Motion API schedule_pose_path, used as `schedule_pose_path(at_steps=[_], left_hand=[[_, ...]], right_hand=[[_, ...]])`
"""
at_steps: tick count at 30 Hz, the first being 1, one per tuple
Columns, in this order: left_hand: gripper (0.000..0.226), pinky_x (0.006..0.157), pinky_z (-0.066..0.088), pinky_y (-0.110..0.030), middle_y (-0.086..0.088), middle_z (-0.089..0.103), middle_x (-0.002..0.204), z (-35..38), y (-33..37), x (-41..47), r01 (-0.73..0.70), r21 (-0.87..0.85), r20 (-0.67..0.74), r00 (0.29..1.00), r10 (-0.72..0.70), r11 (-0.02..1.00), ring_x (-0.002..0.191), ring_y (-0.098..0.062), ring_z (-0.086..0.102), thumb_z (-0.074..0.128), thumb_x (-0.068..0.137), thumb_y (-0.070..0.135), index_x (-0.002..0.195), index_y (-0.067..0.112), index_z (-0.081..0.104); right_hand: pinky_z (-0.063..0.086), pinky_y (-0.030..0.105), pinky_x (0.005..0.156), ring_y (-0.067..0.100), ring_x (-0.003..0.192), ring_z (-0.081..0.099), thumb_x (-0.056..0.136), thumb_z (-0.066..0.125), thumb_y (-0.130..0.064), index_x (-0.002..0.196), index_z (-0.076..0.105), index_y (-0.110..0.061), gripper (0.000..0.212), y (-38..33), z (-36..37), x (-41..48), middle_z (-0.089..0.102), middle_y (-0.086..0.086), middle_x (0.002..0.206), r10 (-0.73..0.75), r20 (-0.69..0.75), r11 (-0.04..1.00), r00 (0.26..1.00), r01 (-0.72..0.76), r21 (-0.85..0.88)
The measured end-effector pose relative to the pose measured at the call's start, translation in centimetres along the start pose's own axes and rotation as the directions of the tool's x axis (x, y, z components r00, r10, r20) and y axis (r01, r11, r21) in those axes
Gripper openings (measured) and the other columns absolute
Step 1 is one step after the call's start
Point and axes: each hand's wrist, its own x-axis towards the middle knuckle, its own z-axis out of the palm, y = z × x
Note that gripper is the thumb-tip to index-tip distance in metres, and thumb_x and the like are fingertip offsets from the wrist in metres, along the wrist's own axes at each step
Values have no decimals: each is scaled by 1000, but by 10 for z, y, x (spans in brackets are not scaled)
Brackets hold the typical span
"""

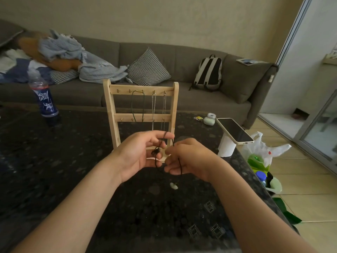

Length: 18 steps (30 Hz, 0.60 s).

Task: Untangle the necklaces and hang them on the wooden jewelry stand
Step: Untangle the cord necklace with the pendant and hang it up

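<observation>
**A:** What are the fingers doing?

**B:** The left hand (138, 156) has its fingers (155, 135) curled, and the black cord necklace (158, 152) loops over them. The right hand (189, 157) pinches the same cord just beside them, fingertips bent inward. A small knot of cord sits between the two hands.

**A:** And the rest of the cord?

**B:** It runs down across the right palm. A pale pendant (173, 185) shows below the hands; whether it hangs or lies on the dark table (73, 161) cannot be told.

**A:** Where is the stand?

**B:** The wooden jewelry stand (110, 110) is upright on the table, right behind the hands. A dark green cord (132, 105) and two silver chains (154, 106) hang from its top hooks. A phone (235, 130) lies to the right and a bottle (45, 101) stands to the far left.
</observation>
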Motion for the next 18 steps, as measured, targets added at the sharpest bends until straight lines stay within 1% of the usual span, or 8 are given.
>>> schedule_pose_path(at_steps=[4, 6, 8, 10, 12, 14, 16, 18], left_hand=[[43, 63, 53, -32, -20, 69, 116, 1, -2, 1, 38, 36, -22, 999, -37, 999, 79, -21, 58, 39, 104, 15, 118, 14, 80], [37, 61, 52, -31, -19, 67, 108, 2, -2, 2, 40, -3, -82, 996, -40, 999, 76, -22, 58, 41, 101, 9, 117, 5, 75], [32, 61, 51, -30, -19, 65, 104, 2, -1, 4, 46, -15, -143, 989, -48, 999, 75, -23, 58, 43, 98, 3, 116, 1, 70], [32, 63, 52, -30, -22, 67, 106, 1, -1, 6, 44, 29, -177, 983, -38, 999, 78, -23, 61, 45, 98, -2, 116, 0, 71], [33, 68, 55, -29, -22, 71, 110, 0, -2, 8, 36, 106, -184, 983, -16, 994, 84, -24, 66, 48, 97, -6, 115, 1, 75], [30, 75, 58, -29, -21, 75, 110, 0, -3, 8, 28, 143, -175, 985, -3, 989, 91, -24, 71, 52, 98, -7, 112, 2, 78], [23, 84, 60, -29, -18, 79, 105, 0, -3, 8, 14, 117, -170, 985, 6, 993, 98, -26, 76, 59, 99, -5, 107, 1, 80], [18, 89, 62, -31, -16, 81, 104, 1, -2, 9, -8, 54, -160, 987, 17, 998, 103, -26, 78, 64, 99, -4, 107, 1, 80]], right_hand=[[52, 34, 72, 21, 80, 64, 98, 61, -8, 113, 76, -9, 21, -2, -1, 1, 74, 13, 95, -146, -78, 984, 986, 153, 92], [47, 30, 74, 15, 81, 60, 96, 65, -15, 103, 81, -16, 18, -2, -1, 0, 75, 3, 92, -208, -169, 978, 963, 205, -35], [47, 23, 71, 11, 88, 66, 97, 70, -21, 94, 83, -21, 13, -3, -1, -2, 77, -4, 91, -279, -243, 950, 929, 230, -210], [51, 19, 69, 9, 90, 70, 97, 74, -24, 91, 82, -26, 11, -2, -4, -2, 77, -7, 90, -342, -266, 925, 901, 272, -266], [54, 22, 75, 10, 89, 71, 97, 75, -25, 92, 82, -28, 9, 0, -5, -1, 77, -7, 89, -386, -253, 912, 887, 324, -253], [54, 22, 72, 10, 79, 68, 98, 74, -25, 94, 80, -27, 8, 2, -6, 2, 75, -7, 83, -417, -250, 900, 874, 359, -248], [51, 19, 66, 5, 68, 60, 100, 70, -22, 97, 78, -23, 9, 3, -5, 4, 69, -8, 73, -424, -262, 902, 867, 377, -212], [54, 24, 70, 8, 72, 62, 100, 67, -18, 96, 77, -17, 11, 4, -5, 5, 69, -4, 75, -402, -291, 916, 868, 383, -121]])
